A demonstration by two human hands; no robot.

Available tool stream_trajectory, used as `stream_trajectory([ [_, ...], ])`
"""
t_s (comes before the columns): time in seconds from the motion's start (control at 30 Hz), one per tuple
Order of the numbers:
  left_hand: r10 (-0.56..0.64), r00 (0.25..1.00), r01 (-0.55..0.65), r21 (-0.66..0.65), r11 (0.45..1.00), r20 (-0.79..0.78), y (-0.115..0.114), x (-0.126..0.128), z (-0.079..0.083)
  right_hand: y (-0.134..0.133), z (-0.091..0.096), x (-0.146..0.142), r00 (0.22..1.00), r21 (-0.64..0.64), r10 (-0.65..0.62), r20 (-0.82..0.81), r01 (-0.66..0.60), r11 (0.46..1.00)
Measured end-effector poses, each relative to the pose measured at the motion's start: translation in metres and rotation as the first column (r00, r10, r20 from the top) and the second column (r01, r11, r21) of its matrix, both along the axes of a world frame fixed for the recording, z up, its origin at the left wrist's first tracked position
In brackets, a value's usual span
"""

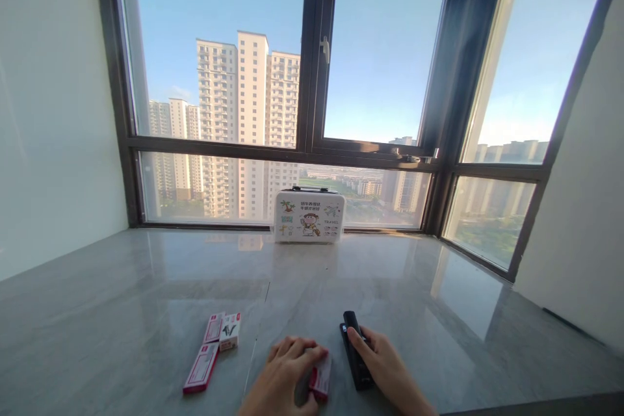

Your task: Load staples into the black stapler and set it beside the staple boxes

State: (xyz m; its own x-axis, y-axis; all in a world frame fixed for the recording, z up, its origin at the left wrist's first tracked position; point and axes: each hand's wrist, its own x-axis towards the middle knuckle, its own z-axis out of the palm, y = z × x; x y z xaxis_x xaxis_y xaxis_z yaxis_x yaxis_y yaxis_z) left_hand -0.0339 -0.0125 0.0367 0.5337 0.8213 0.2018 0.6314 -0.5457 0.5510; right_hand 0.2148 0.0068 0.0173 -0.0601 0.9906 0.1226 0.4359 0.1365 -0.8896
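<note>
My left hand (287, 374) is closed around a small pink-and-white box (320, 382), with the fingers over its far end and the thumb at its near side. Just to the right, a black stapler (355, 354) lies on the grey stone-look surface. My right hand (383, 357) grips it from the right, the thumb across its top. Left of my hands lie two flat pink-and-white boxes, a near one (201, 369) and a farther one (214, 327). Touching them is a small white box (229, 331) with a dark stapler-like picture and red print.
A white carry case (309, 216) with cartoon prints and a dark handle stands at the back against the window. The glossy grey surface (146, 312) runs between white walls to dark window frames (283, 156). Its front edge shows at the lower right.
</note>
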Motion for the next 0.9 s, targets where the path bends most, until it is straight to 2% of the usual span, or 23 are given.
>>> stream_trajectory([
  [0.17,0.129,0.991,-0.129,-0.003,0.992,0.030,0.000,-0.024,-0.010,-0.007,-0.005,-0.025,0.996,-0.012,0.059,-0.074,-0.060,0.998],
  [0.33,0.193,0.978,-0.192,-0.019,0.981,0.077,0.001,-0.016,-0.013,-0.006,-0.002,-0.055,0.997,0.023,0.064,-0.036,-0.063,0.998],
  [0.47,0.188,0.976,-0.194,0.040,0.980,0.113,-0.004,-0.017,-0.018,-0.007,0.000,-0.059,0.999,0.029,0.001,-0.040,0.001,1.000],
  [0.53,0.192,0.967,-0.216,0.144,0.966,0.165,-0.007,-0.035,-0.025,-0.009,-0.001,-0.057,0.996,0.027,-0.051,-0.066,0.053,0.998],
  [0.6,0.290,0.930,-0.344,0.256,0.904,0.223,-0.010,-0.068,-0.035,-0.009,-0.005,-0.055,0.996,0.014,-0.059,-0.069,0.060,0.998],
  [0.67,0.471,0.845,-0.534,0.343,0.773,0.255,-0.010,-0.110,-0.047,-0.010,-0.008,-0.054,0.998,0.002,-0.034,-0.048,0.034,0.999],
  [0.73,0.614,0.757,-0.647,0.387,0.657,0.225,-0.009,-0.149,-0.059,-0.010,-0.011,-0.054,1.000,0.012,-0.023,-0.010,0.023,1.000],
  [0.8,0.631,0.760,-0.633,0.397,0.665,0.154,-0.008,-0.175,-0.069,-0.010,-0.013,-0.054,0.999,0.042,-0.036,0.036,0.035,0.999],
  [0.9,0.581,0.809,-0.571,0.357,0.739,0.093,-0.012,-0.184,-0.073,-0.011,-0.014,-0.055,0.996,0.054,-0.050,0.077,0.046,0.997],
])
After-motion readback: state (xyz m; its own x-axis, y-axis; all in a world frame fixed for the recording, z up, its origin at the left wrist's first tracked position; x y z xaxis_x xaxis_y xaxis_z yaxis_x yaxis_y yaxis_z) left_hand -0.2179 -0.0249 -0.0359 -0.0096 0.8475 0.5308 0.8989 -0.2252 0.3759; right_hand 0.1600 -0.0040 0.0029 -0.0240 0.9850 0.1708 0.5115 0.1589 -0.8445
